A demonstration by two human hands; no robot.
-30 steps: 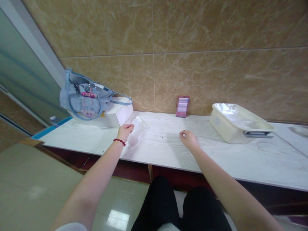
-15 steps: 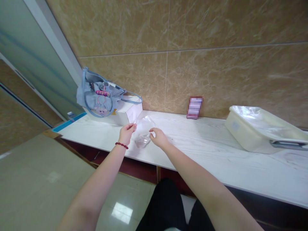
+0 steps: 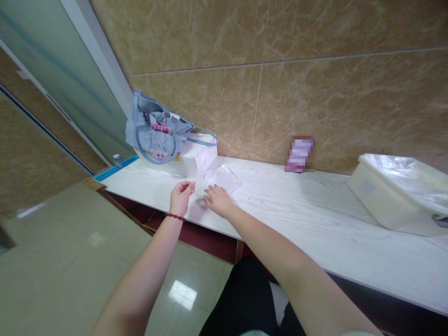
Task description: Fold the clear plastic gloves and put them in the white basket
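A clear plastic bag lies on the white wood-grain counter, its near part covered by my right hand. The fingers of that hand are spread and rest at the bag's near left edge. To the left, my left hand, with a dark red bead bracelet at the wrist, is closed in a pinch just above the counter. Whatever it pinches, if anything, is too small or too transparent to make out.
A light blue handbag rests on a white box at the back left. By the wall leans a blurred-out upright item. On the right stands a cream plastic bin with a clear liner. A blue tray edge marks the left end.
The clear bag, earlier between both hands, now lies flatter and farther back on the counter. My right hand went from curled to spread. The view has turned slightly left.
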